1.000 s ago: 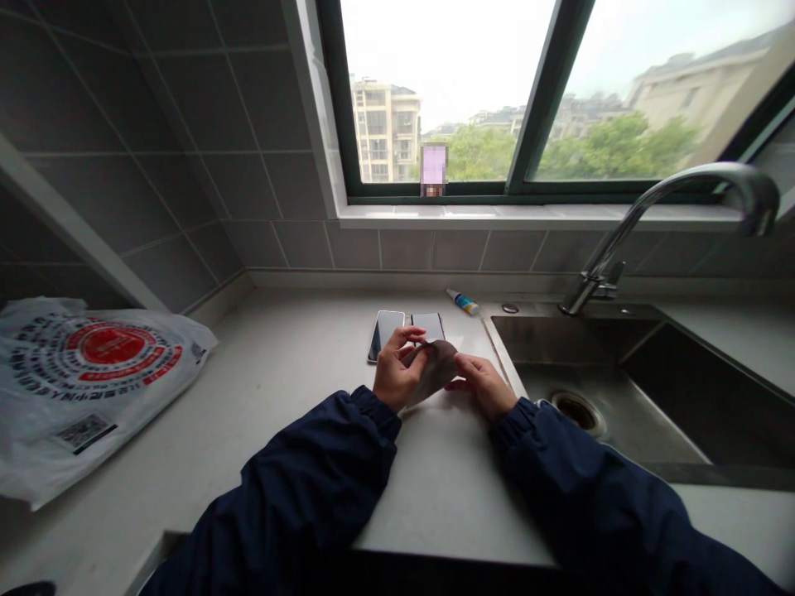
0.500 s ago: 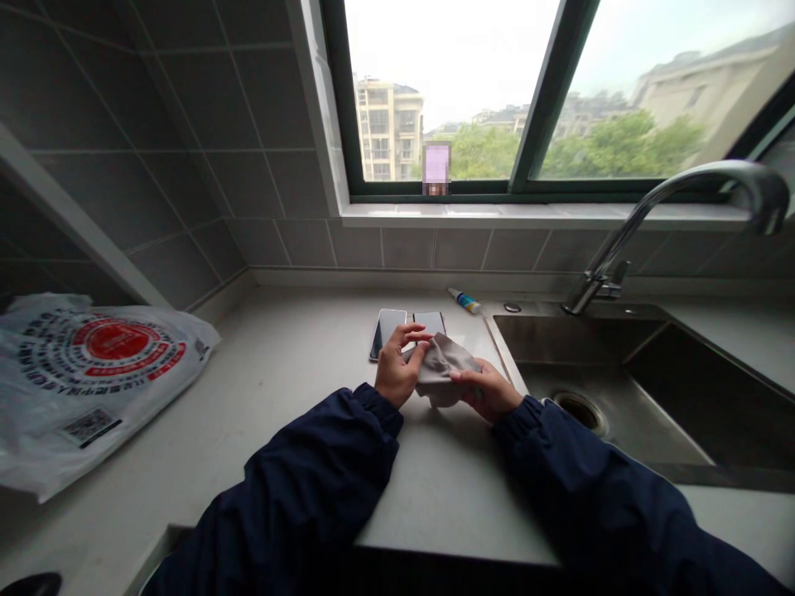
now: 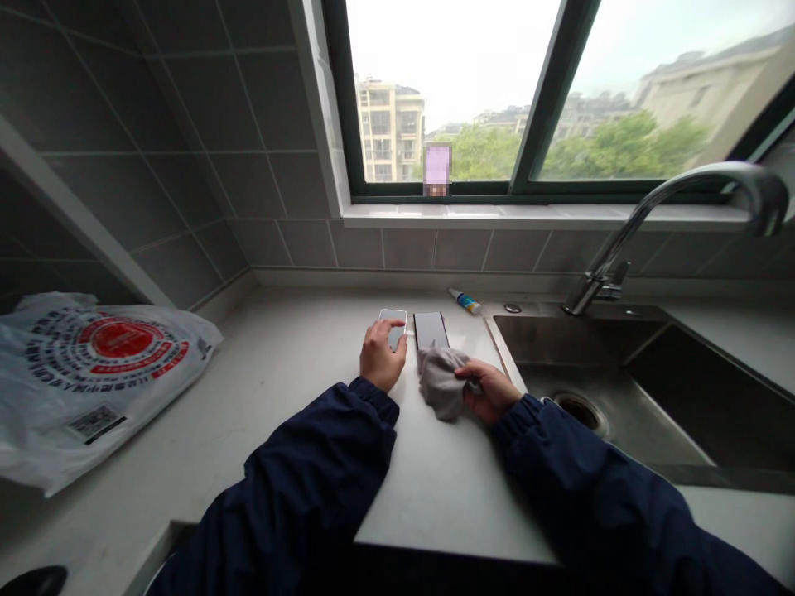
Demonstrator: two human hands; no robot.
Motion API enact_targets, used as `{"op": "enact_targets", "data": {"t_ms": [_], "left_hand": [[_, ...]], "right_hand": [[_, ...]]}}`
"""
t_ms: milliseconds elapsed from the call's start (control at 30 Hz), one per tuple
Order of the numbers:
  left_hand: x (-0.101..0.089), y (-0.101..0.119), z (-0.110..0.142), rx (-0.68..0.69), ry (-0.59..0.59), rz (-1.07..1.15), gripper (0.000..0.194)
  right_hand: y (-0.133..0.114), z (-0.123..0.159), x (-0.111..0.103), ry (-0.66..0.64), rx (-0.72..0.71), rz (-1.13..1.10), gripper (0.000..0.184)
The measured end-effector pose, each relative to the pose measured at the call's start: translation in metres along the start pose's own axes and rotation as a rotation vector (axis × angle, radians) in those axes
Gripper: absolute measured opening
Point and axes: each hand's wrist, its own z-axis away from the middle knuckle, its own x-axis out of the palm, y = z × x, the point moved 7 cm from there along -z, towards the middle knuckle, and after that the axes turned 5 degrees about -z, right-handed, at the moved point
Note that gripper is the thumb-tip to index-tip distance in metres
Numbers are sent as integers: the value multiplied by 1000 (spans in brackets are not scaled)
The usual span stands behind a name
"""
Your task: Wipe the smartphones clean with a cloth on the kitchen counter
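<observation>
On the counter (image 3: 298, 364) lies a left-hand smartphone (image 3: 396, 333) with a dark screen and pale rim. My left hand (image 3: 382, 356) curves over it, the thumb at its right edge and the fingers around its left side, covering much of it. Just to the right lies a second smartphone (image 3: 431, 329) with a light-reflecting screen and dark rim. A crumpled grey cloth (image 3: 442, 381) hangs from my right hand (image 3: 490, 389), pinched between thumb and fingers. The cloth overlaps the near end of the second phone; I cannot tell whether they touch.
Behind the phones lies a blue and white tube (image 3: 464, 300). On the right is a steel sink (image 3: 652, 414) with a curved tap (image 3: 639, 211). A printed white plastic bag (image 3: 118, 356) occupies the left side. A window (image 3: 440, 91) rises behind the counter.
My left hand has let go of the cloth and moved left onto the left-hand phone. The cloth, first folded between both hands, now hangs loosely from my right hand alone.
</observation>
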Motion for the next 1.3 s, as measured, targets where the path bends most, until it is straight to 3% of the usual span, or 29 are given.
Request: {"op": "enact_targets", "data": {"t_ms": [167, 233, 433, 600, 867, 1000, 1067, 1133, 1300], "left_hand": [[10, -25, 5, -209, -172, -320, 82], [13, -28, 7, -235, -228, -372, 99], [11, -29, 5, -226, -241, -365, 115], [10, -42, 2, -346, -272, -245, 125], [10, -56, -3, -392, -309, -194, 126], [5, -55, -5, -429, -205, -84, 124], [7, -57, -4, -537, -166, 159, 124], [18, -55, 0, -672, -202, 504, 118], [40, -29, 9, -755, -423, 944, 59]], "right_hand": [[7, 0, -5, 49, 141, -88, 27], [7, 0, -6, 64, 170, -117, 30], [8, 1, -8, 79, 203, -170, 30], [13, 1, -10, 100, 222, -185, 27], [12, 3, -8, 113, 239, -217, 26], [13, 2, -11, 133, 244, -226, 23], [14, 2, -13, 143, 239, -234, 21], [14, 1, -14, 148, 236, -242, 19], [14, 0, -16, 132, 239, -257, 22]]}}
